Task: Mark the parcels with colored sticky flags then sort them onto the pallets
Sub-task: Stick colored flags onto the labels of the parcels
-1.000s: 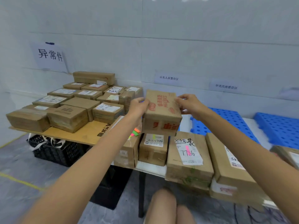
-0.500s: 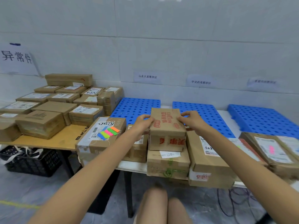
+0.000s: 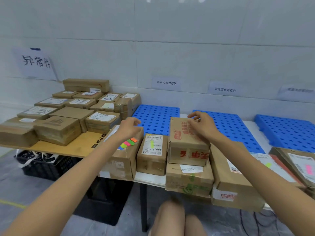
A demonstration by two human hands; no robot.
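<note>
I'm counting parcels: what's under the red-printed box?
A wider brown parcel with a white label and green marks on its front supports the red-printed box. Its top face is covered.

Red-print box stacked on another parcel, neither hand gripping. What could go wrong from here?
1. The red-print box rests on a lower parcel near the front of the table; a nudge from the right hand could topple it.
2. It covers the lower parcel's top, so that label may get missed.
3. No flag shows on it; the sticky flags lie by the left hand.
</note>
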